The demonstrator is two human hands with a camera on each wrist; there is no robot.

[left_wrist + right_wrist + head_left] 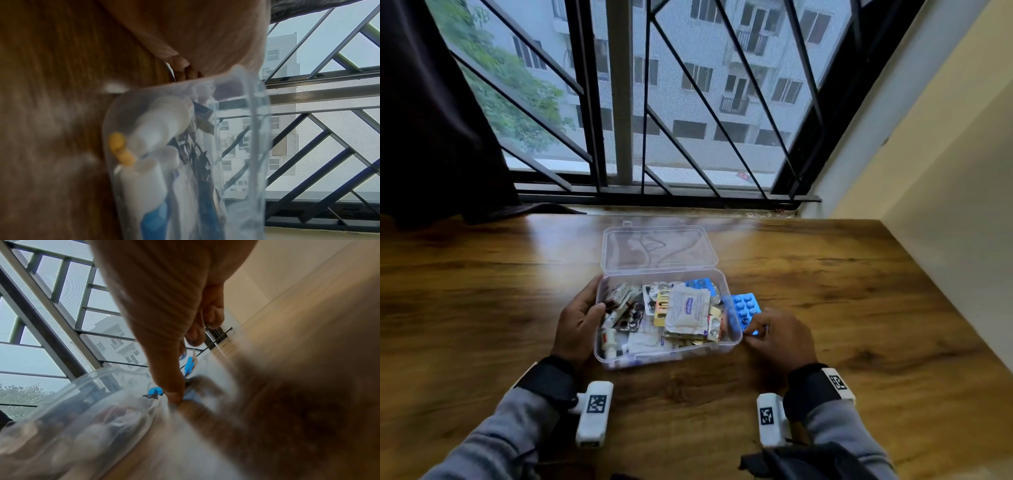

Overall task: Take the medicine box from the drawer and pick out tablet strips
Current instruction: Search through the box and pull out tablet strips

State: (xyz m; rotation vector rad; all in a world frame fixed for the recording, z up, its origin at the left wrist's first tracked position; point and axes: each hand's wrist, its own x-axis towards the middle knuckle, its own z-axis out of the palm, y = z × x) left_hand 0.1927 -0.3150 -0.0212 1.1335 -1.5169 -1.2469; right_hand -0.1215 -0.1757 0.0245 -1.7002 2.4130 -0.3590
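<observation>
Curtain [438, 113] hung dark at far left, clear of the work. Left hand [580, 325] gripped the left wall of the medicine box [734, 337], thumb hooked over the rim, fingers wrapped down the outside; seen close in the left wrist view as box wall [185, 162] pressed against the palm, with white tubes inside. Sat open on the bench [482, 274], that box, lid [657, 250] thrown back toward the window and lying flat. Crammed inside: foil strips, paper sachets, small tubes, all overlapping, with a second blue strip [698, 283] at the back edge.

Judged the step in hand as the picking out itself: box already out of the drawer and opened, first strip coming away. Lay just outside the right wall, that blue tablet strip [745, 306], over the bench and touching or nearly touching the box, its near end pinched by the right hand [779, 337]. Showed in the right wrist view as fingertips [174, 395] closed on blue foil [190, 365], though blurred.

Called for next, probably: setting that strip down on bare bench well apart from the box, then going back in for another, with the left hand steadying the box so the pile would not shift.

Wall [945, 120] rose pale at far right.
</observation>
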